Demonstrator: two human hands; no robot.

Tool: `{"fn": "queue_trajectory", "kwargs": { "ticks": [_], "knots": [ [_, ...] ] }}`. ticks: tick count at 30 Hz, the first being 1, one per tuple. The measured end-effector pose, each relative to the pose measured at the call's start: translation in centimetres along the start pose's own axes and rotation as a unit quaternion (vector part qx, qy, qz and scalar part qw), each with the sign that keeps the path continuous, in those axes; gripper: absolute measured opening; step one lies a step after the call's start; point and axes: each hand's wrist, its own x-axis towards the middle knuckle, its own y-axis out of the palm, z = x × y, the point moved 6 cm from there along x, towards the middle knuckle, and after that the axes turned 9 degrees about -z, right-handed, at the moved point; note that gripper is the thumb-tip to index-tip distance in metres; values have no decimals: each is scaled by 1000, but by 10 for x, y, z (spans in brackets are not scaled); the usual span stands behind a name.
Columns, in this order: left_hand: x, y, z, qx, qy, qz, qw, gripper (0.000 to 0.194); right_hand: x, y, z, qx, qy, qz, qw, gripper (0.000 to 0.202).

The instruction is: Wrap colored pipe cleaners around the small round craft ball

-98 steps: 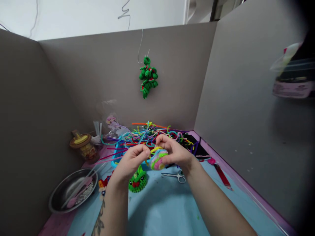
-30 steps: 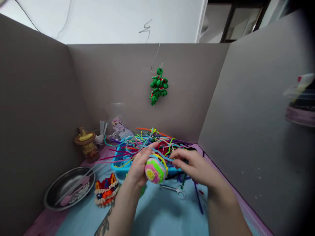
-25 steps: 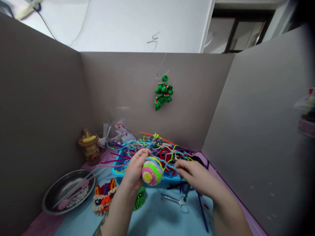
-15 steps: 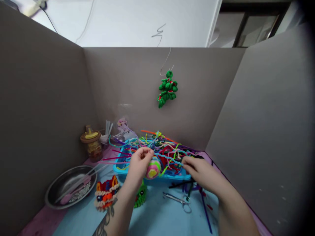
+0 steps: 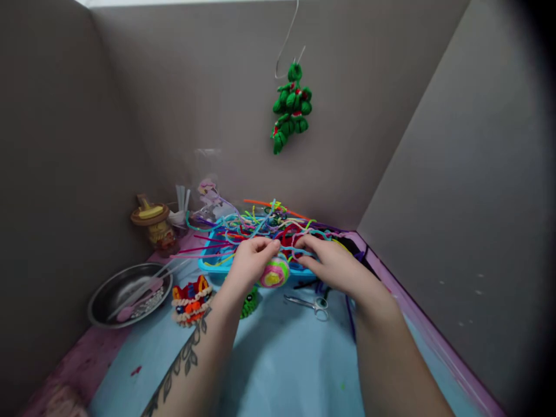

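My left hand (image 5: 256, 259) is closed in a pinch on a light blue pipe cleaner (image 5: 291, 249), just above a round striped ball (image 5: 275, 273) of pink, green and yellow with a yellow centre. To its right, my right hand (image 5: 325, 260) has thumb and fingers apart around the same pipe cleaner; whether they touch it is hard to tell. Both hands are over the front of a blue tray (image 5: 212, 269) heaped with coloured pipe cleaners. A green figure (image 5: 249, 304) stands partly hidden behind my left forearm.
Scissors (image 5: 308, 305) lie on the blue mat in front of the tray. To the left are an orange and cream figure (image 5: 191, 301), a metal bowl (image 5: 102, 301) and a lidded jar (image 5: 158, 229). A green ornament (image 5: 292, 107) hangs on the back panel.
The view has tilted downward. My right hand has come in toward my left hand along the pipe cleaner, and its fingers have opened. My left hand keeps its pinch.
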Motion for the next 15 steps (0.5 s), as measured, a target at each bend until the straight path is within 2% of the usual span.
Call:
{"fn": "queue_trajectory", "kwargs": {
  "ticks": [2, 5, 10, 12, 15],
  "knots": [
    [-1, 4, -1, 17, 12, 15, 1000, 32, 3, 3, 12, 35, -11, -21, 999, 13],
    [0, 1, -3, 23, 31, -12, 999, 30, 6, 2, 18, 46, 1, -62, 997, 15],
    [11, -31, -5, 73, 78, -130, 986, 30, 6, -10, 7, 26, 18, -116, 993, 17],
    [16, -44, -3, 137, 92, -149, 975, 31, 5, -16, 0, 27, 33, -138, 990, 18],
    [22, -52, 3, 269, 84, -120, 952, 64, 4, -18, -6, 32, 44, -145, 988, 18]
  ]
}}
